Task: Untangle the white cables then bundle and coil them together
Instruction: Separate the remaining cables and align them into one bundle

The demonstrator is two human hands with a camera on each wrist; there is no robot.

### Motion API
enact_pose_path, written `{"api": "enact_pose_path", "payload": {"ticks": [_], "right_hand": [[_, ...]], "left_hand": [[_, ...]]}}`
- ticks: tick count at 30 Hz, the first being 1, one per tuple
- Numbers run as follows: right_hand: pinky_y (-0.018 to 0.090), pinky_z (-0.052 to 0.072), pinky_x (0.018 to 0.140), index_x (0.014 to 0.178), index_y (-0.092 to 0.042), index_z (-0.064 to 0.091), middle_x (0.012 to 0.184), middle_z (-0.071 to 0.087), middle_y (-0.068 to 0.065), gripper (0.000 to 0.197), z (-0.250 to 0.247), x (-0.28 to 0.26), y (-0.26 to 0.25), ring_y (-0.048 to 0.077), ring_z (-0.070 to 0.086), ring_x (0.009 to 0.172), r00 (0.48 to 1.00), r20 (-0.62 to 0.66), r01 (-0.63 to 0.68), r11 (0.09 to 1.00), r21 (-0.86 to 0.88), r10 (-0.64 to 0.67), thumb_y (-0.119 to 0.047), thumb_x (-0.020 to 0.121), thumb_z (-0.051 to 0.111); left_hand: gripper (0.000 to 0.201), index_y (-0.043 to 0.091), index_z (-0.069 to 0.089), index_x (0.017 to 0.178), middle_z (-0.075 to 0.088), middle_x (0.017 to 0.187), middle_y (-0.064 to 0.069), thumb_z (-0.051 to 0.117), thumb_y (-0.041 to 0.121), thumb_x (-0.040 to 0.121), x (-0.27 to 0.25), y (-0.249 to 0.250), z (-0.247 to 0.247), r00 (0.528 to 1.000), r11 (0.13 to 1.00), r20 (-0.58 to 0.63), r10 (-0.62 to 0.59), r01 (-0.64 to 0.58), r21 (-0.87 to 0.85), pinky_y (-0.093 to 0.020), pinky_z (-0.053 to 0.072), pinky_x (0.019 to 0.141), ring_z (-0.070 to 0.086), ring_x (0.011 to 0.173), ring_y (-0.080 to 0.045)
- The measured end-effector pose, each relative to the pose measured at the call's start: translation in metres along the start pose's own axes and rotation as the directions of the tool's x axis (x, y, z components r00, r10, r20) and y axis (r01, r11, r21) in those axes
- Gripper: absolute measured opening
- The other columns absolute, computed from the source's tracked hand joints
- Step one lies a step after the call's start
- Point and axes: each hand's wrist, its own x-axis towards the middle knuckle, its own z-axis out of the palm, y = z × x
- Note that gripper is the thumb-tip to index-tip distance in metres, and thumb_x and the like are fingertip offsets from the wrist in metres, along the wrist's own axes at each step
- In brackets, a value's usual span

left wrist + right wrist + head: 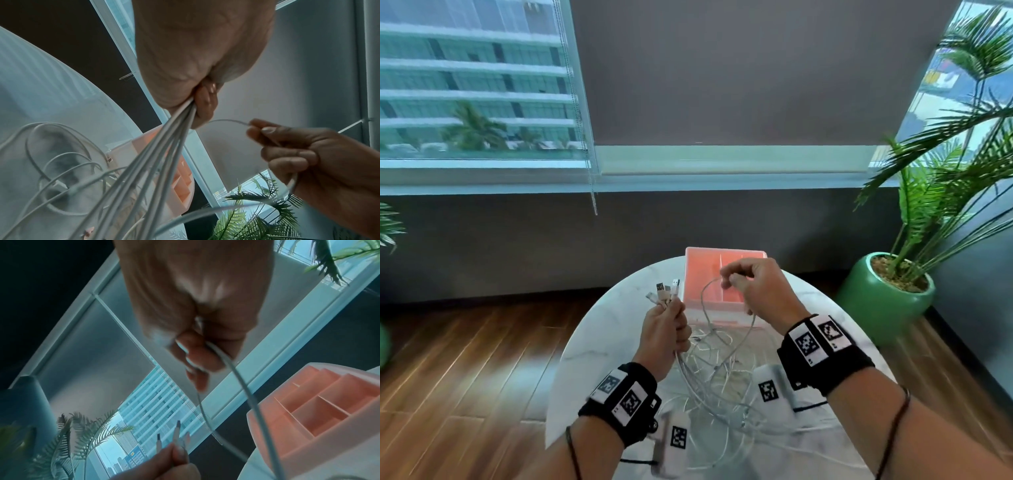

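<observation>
A: State the position of the left hand [666, 330].

B: It is raised above the tabletop [599, 342], closed in a fist around a bundle of white cables [709, 373]. The connector ends [666, 291] stand up out of the top of the fist, fanned slightly. In the left wrist view the strands leave the bottom of the fist side by side and run down toward the tabletop.

A: And the right hand [756, 291]?

B: It is held higher, in front of the pink organizer tray [695, 270]. Its fingers [265, 129] pinch a single cable strand [707, 291], thumb against the curled fingers. The strand forms an arch between the two hands, and another run of it passes down through the palm.

A: Where is the rest of the cabling?

B: It lies as a loose heap of overlapping loops on the white marble tabletop, below and between the wrists. The strands held by the left hand lead straight into this heap.

A: The tray?

B: It sits at the far edge of the tabletop. Its dividers form several compartments, visible in the right wrist view.

A: Surroundings?

B: A palm plant in a green pot [883, 298] stands on the wood floor to the right. A window with a lowered blind [750, 72] is beyond.
</observation>
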Motion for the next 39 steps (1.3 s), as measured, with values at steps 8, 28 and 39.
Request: {"api": "enact_pose_path", "payload": {"ticks": [8, 28, 39], "right_hand": [[0.029, 0.048, 0.043, 0.097, -0.010, 0.075, 0.087, 0.077, 0.001, 0.017, 0.019, -0.007, -0.005, 0.019, 0.051, 0.043, 0.988, 0.134, 0.059, 0.992, 0.116, -0.074, -0.004, 0.094, 0.060], [0.023, 0.051, 0.057, 0.077, -0.003, 0.068, 0.062, 0.059, -0.001, 0.022, -0.011, -0.037, 0.124, 0.007, 0.056, 0.054, 0.908, 0.354, -0.164, 0.967, -0.193, 0.225, -0.020, 0.090, 0.069], [0.030, 0.044, 0.073, 0.088, -0.016, 0.063, 0.086, 0.067, 0.003, 0.006, -0.022, -0.047, 0.185, 0.023, 0.061, 0.084, 0.935, 0.107, -0.237, 0.822, -0.519, 0.337, -0.017, 0.091, 0.058]], "left_hand": [[0.028, 0.008, 0.054, 0.090, 0.053, 0.065, -0.006, 0.041, 0.024, 0.108, 0.002, -0.002, -0.003, 0.991, 0.991, 0.029, -0.132, 0.132, -0.029, -0.019, 0.023, 0.037, 0.028, 0.043, -0.008], [0.033, 0.019, 0.050, 0.074, 0.044, 0.059, 0.001, 0.039, 0.021, 0.105, 0.031, 0.030, -0.032, 0.966, 0.981, -0.257, 0.033, -0.080, -0.176, -0.020, 0.025, 0.037, 0.038, 0.044, -0.008], [0.036, 0.019, 0.045, 0.071, 0.038, 0.052, 0.005, 0.038, 0.024, 0.106, 0.030, 0.025, -0.024, 0.908, 0.950, -0.357, 0.220, -0.283, -0.134, -0.029, 0.035, 0.053, 0.034, 0.050, -0.013]]}}
